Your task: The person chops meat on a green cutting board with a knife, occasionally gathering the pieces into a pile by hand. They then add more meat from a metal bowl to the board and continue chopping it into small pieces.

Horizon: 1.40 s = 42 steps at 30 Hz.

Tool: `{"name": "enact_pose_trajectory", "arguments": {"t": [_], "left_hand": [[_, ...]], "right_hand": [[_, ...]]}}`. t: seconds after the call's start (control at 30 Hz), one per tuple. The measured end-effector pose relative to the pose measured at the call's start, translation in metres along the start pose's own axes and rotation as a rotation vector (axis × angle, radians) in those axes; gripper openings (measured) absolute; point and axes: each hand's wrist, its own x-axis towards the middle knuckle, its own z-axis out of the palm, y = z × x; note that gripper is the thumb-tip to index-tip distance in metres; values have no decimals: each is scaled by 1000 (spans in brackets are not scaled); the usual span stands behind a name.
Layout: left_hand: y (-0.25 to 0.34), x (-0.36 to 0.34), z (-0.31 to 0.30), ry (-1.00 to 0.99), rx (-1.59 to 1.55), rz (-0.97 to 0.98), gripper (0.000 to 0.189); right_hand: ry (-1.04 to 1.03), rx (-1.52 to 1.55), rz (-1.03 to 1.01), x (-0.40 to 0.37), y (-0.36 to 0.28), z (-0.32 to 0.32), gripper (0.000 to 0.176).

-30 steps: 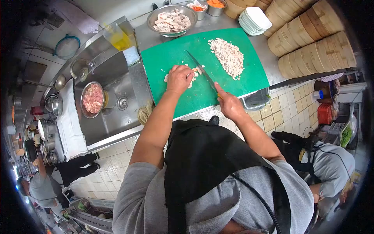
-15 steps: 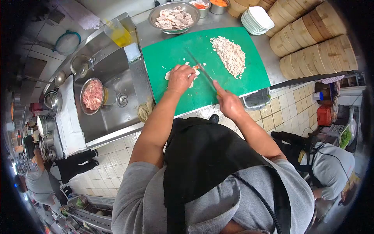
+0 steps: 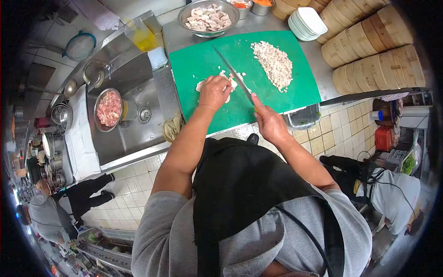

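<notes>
My right hand [image 3: 271, 123] is closed around the handle of a long knife [image 3: 230, 68], whose blade points up and left across the green cutting board [image 3: 207, 120]. Curled over a small pile of pale meat [image 3: 200, 86] on the board's left half is my left hand [image 3: 214, 92], its fingertips bent close to the blade. Small cut bits lie beside the blade. At the board's right sits a larger heap of finely chopped pale meat [image 3: 273, 66]. My left palm hides part of the pile under it.
Behind the board stands a metal bowl of sliced pale meat [image 3: 209, 18], with white plates [image 3: 307, 24] and bamboo steamers [image 3: 378, 69] to the right. Left is a sink [image 3: 138, 138] holding a bowl of pink meat [image 3: 109, 110]. Other people [image 3: 392, 194] stand at both sides behind me.
The knife has shifted slightly up and left, and more of its blade shows. My left hand stays on the meat. The person at far right has bent or turned a little.
</notes>
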Motion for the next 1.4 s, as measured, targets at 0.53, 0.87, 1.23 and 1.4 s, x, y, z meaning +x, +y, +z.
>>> {"name": "enact_pose_trajectory", "arguments": {"t": [0.53, 0.87, 1.23, 1.4], "left_hand": [[21, -9, -24, 99, 120, -44, 13], [8, -19, -24, 72, 34, -43, 13], [8, -30, -29, 138, 30, -54, 12], [7, -32, -25, 155, -2, -81, 12]], "right_hand": [[-47, -12, 25, 2, -3, -3, 71], [-122, -79, 15, 10, 1, 5, 69], [-122, -112, -22, 11, -4, 2, 72], [-160, -143, -36, 11, 0, 8, 72]]}}
